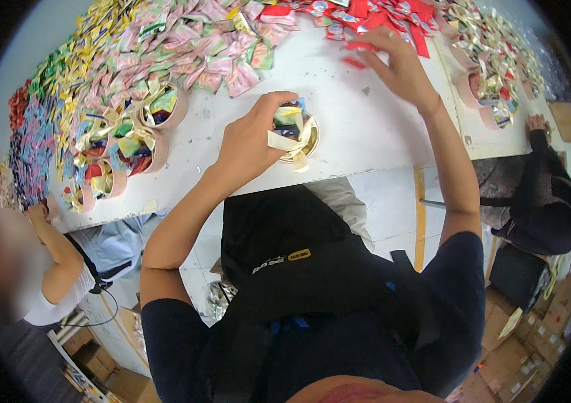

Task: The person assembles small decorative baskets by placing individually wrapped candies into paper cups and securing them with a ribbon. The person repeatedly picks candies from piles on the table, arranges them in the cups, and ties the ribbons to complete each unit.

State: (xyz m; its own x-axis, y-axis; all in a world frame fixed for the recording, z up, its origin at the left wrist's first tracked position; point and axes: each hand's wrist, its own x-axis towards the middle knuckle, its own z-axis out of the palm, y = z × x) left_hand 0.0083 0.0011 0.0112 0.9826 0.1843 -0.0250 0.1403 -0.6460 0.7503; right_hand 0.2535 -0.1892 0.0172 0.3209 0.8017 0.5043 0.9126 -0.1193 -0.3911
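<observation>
My left hand (255, 134) is curled around a small round cup (313, 142) on the white table, and hides its left side. Wrapped sweets (287, 119) in green, blue and dark wrappers fill the cup, and a cream ribbon (291, 142) lies across its front. Farther right, my right hand (396, 67) is raised over the table by the red packets, smeared by motion. A blurred red wrapped sweet (354, 62) shows at its fingertips, with the fingers bent around it. The red packet pile (393, 17) lies just beyond.
Heaps of pink wrapped sweets (198, 40) and yellow ones (97, 40) cover the far left. Several filled pink cups (157, 151) stand at left, more cups (470, 87) at right. A person (63, 269) sits left; another person's dark sleeve (537, 161) shows right. Cardboard boxes (527, 342) stand below.
</observation>
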